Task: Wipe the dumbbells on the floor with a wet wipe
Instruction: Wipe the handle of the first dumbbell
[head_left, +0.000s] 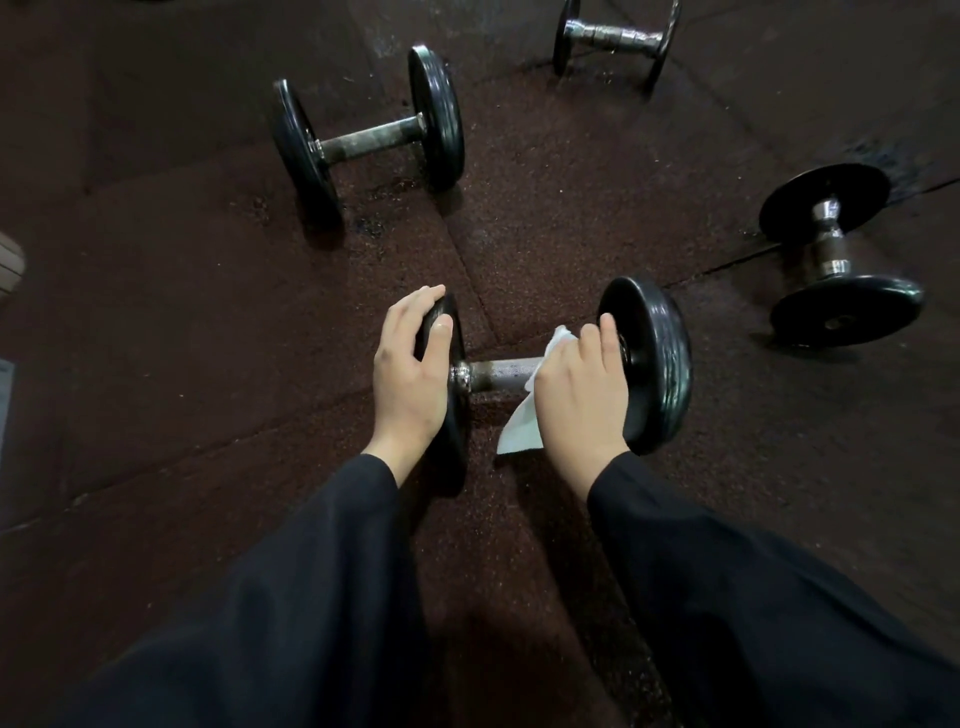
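Nearest dumbbell (566, 371) lying on the dark rubber floor (182, 322), bar running left to right between the two black-sleeved arms. Left hand (408, 379) draped over the rim of the left plate (441, 395), fingers curled across the top edge and thumb pressed on the inner face, steadying it. Right hand (579, 395) wrapped around the right end of the metal handle (498, 373) with the white wet wipe (522, 415) caught underneath, fingertips reaching the inner face of the right plate (652, 364); a loose corner of wipe hanging down toward the floor.

Three more dumbbells well apart beyond: one upper left (369, 137), one at the top edge (615, 39), one at the right (836, 254). Probably mid-wipe on the handle, with those three judged yet to do.

Risks from here: round plates free to roll on the mat if the left hand lifts or eases off. Dangling corner of wipe likely to drag across the gritty floor and carry dirt back onto the bar. Fingertips close against the right plate, liable to get pinched if the dumbbell shifts.
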